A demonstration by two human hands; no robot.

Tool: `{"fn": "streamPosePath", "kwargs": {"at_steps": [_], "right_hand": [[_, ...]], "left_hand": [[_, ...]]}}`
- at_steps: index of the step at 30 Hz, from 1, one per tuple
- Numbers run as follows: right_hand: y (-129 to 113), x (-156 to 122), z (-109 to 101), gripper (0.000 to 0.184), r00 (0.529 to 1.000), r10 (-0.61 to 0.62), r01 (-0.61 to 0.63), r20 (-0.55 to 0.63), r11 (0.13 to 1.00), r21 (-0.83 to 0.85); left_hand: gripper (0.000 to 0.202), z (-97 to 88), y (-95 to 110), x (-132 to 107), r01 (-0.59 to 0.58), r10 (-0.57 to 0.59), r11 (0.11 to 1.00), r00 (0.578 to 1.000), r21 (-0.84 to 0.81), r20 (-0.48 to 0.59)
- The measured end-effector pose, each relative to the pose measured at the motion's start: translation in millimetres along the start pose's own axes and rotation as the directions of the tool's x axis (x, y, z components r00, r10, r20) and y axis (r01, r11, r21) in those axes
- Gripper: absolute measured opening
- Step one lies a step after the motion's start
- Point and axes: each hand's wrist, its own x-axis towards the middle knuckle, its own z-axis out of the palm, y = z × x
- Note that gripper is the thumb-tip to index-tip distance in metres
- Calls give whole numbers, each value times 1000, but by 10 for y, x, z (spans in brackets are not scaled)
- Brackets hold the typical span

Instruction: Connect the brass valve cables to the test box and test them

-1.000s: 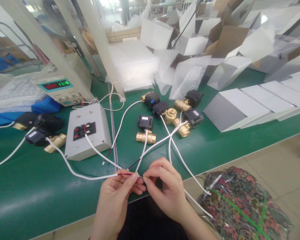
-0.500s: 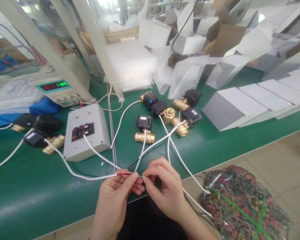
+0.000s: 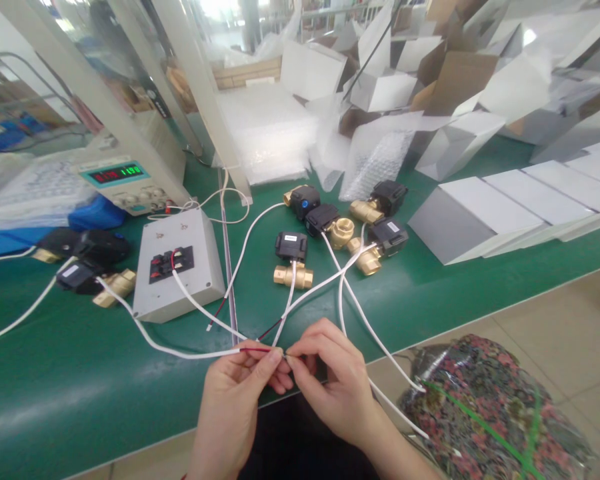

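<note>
My left hand pinches the red wire at the end of a white cable. That cable runs from a brass valve with a black actuator on the left. Close against it, my right hand is closed in a pinch on the wire's tip, whose exact form is too small to make out. A second white cable leads from the terminals of a grey test box down to my fingers. Just beyond the hands lies another brass valve with a black actuator.
Several more valves lie behind, their cables crossing the green bench. A power supply with lit digits stands back left. White boxes line the right; bubble wrap lies behind. A floral bundle sits below the bench's right edge.
The view has shifted slightly, so everything appears a little farther right. Both hands keep their pinch at the wire end, with barely any movement of the fingers.
</note>
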Motion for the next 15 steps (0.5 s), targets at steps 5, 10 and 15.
{"fn": "streamPosePath", "kwargs": {"at_steps": [5, 10, 15], "right_hand": [[4, -21, -13, 19, 1000, 11, -11, 27, 1000, 1], [53, -52, -19, 18, 998, 0, 2, 69, 999, -35], [122, -82, -75, 17, 982, -16, 26, 187, 998, -49]], "left_hand": [[40, 30, -12, -14, 32, -31, 999, 999, -21, 40], [47, 30, -31, -22, 33, -27, 990, 999, -134, 46], [52, -56, -236, 57, 26, -8, 982, 996, -185, 94]]}}
